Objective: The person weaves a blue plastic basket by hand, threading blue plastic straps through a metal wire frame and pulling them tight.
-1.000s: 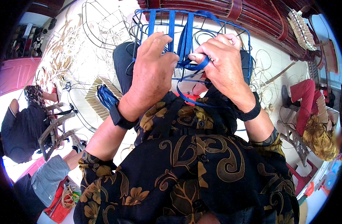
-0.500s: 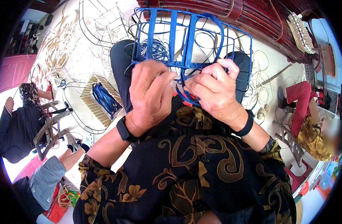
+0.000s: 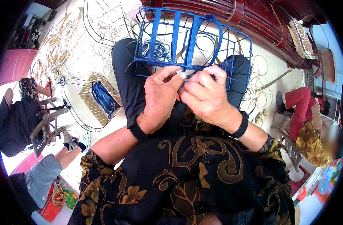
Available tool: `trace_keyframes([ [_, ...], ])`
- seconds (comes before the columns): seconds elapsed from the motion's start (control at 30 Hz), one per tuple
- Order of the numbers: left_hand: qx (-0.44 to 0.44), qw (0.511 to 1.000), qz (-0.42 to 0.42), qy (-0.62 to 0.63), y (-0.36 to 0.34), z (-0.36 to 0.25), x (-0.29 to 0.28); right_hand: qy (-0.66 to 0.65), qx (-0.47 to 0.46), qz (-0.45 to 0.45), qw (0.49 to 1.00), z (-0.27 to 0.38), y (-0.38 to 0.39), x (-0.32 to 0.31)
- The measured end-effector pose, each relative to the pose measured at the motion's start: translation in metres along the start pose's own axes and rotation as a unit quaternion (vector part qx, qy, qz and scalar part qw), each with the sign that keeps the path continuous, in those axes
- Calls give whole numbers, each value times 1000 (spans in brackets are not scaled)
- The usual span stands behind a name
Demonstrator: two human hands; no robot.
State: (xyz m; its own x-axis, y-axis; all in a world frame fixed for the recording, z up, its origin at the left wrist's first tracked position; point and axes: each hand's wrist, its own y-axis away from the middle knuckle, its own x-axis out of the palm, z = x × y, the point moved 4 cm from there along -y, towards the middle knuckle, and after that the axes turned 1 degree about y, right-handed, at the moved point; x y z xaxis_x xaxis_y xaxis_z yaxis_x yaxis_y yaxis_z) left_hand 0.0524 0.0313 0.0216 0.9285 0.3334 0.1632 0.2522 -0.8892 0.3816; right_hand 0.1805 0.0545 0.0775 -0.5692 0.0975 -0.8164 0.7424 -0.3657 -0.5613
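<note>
Left hand (image 3: pixel 162 93) pinches, right hand (image 3: pixel 209 95) curls closed, their grips hidden, beside a blue wire frame (image 3: pixel 162 64); probably wrapping blue strip (image 3: pixel 192 39), next needing snug tension.

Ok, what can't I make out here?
All in the head view:
What the right hand grips, if anything: hidden by the hand itself.
What the left hand pinches, if anything: too small to tell.
Middle of the slatted tray: covered by the blue bundle.
The dark-red furniture: cut off by the upper edge.

Workshop: pale strips (image 3: pixel 61 52), wire frame (image 3: pixel 176 37)
</note>
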Motion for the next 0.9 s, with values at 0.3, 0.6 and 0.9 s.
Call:
trace_keyframes([
  [0.3,-46,996,-18,77,-2,4,-3,-22,-16,28,999,11,5,13],
  [0.6,-79,991,-31,103,-6,5,5,-34,-20,58,998,8,14,17],
  [0.9,-108,978,21,177,-13,13,7,-45,-10,45,998,7,16,12],
])
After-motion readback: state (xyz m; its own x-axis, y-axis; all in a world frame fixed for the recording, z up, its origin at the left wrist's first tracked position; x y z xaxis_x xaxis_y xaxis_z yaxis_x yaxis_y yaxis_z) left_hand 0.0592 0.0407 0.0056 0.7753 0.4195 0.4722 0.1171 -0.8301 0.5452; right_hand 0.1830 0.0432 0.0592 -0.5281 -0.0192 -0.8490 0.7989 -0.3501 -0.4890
